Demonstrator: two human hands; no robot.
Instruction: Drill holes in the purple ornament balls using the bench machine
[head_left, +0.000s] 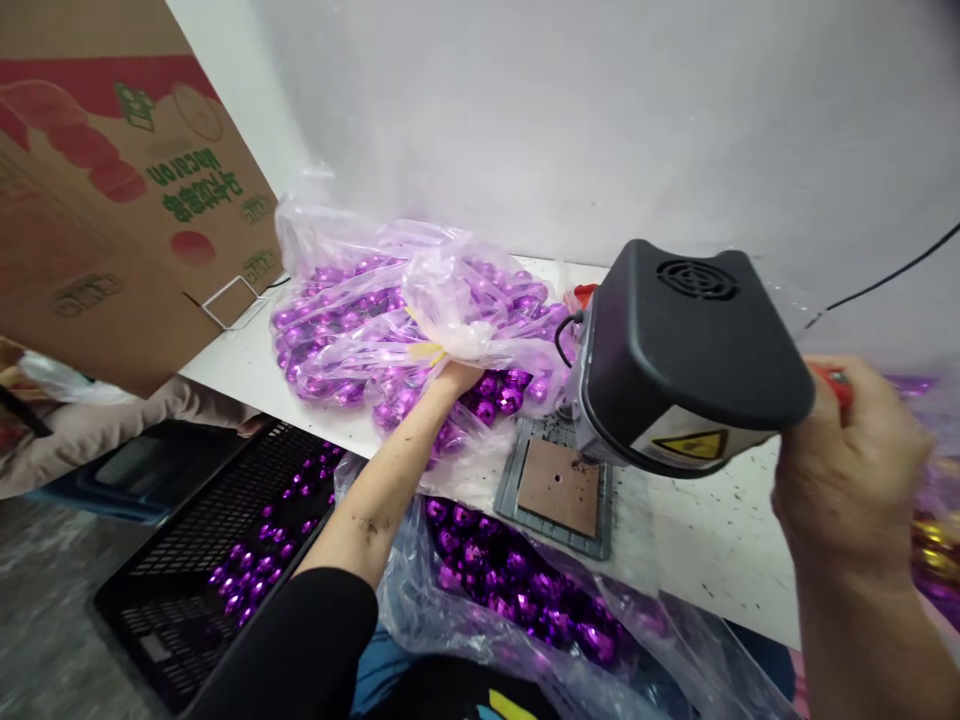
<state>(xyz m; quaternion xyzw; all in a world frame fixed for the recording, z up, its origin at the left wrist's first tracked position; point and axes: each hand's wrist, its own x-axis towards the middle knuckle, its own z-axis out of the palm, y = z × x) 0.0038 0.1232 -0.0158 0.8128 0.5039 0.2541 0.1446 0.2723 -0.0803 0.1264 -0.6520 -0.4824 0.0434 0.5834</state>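
My left hand (459,378) reaches into a clear plastic bag (442,290) full of shiny purple faceted balls (510,395); the film and balls hide its fingers. At the right, my right hand (855,450) is closed around a red handle (834,385) on the side of what looks like a bench drill press (697,340), black-housed with a yellow warning label. Below the machine lies a brown board (559,485) with a small hole, set on a grey base plate (510,490).
A second clear bag (420,600) of purple balls hangs at the front table edge. A black crate (161,570) with more balls stands lower left, near another person's leg (135,430). A cardboard box (135,200) rises at left. Dark specks dot the white table (720,530).
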